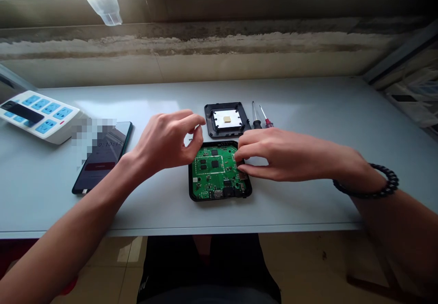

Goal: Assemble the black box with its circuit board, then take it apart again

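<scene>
A green circuit board [208, 180] sits inside a square black casing [190, 183] near the desk's front edge. My left hand [167, 137] hovers over the casing's upper left corner, thumb and index finger curled into a pinch. Whatever is between those fingertips is too small to name. From the right, my right hand [273, 153] reaches onto the board, its thumb and fingertips closed at the board's right edge and covering part of it. Behind the casing lies a black cover [212, 130] with a silver metal plate [222, 116] and a small beige pad [227, 119].
Two screwdrivers, one black-handled [257, 124] and one red-handled [268, 123], lie right of the cover. At the left are a phone [102, 158] with its screen lit and a white power strip [56, 128] with blue sockets. A wall and window frame border the desk's back.
</scene>
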A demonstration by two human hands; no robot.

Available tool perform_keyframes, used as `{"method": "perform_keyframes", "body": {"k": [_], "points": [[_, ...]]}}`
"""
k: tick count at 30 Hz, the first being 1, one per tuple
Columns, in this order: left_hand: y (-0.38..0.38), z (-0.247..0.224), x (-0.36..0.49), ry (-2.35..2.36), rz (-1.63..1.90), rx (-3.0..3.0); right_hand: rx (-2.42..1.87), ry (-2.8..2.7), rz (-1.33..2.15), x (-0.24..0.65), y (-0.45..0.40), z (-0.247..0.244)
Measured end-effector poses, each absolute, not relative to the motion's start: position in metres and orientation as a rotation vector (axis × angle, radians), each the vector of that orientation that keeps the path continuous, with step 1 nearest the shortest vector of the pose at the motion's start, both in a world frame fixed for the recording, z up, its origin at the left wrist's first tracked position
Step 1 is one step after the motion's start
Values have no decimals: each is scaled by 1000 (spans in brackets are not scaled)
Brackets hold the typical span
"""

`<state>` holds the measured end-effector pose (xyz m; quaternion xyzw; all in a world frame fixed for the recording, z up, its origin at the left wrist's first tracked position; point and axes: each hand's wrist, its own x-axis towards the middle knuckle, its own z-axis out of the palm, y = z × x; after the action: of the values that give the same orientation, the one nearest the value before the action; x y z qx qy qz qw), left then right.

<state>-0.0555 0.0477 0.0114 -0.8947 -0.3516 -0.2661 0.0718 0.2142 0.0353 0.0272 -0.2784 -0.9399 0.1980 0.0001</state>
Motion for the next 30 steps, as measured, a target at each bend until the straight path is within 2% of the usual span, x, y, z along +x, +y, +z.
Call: {"method": "perform_keyframes", "body": {"k": [8, 17, 22, 30], "points": [[46, 14, -53, -1109, -711, -2689, -990, -3118, 478, 202, 33, 36], [47, 10, -54, -1180, -608, -2709, -1001, -3207, 619, 185, 35, 57], [45, 12, -55, -1159, -574, -2777, -1140, -3342, 517, 176, 32, 63], [40, 17, -54, -1076, -515, -2971, -878, -3264, 592, 186, 42, 55]]}}
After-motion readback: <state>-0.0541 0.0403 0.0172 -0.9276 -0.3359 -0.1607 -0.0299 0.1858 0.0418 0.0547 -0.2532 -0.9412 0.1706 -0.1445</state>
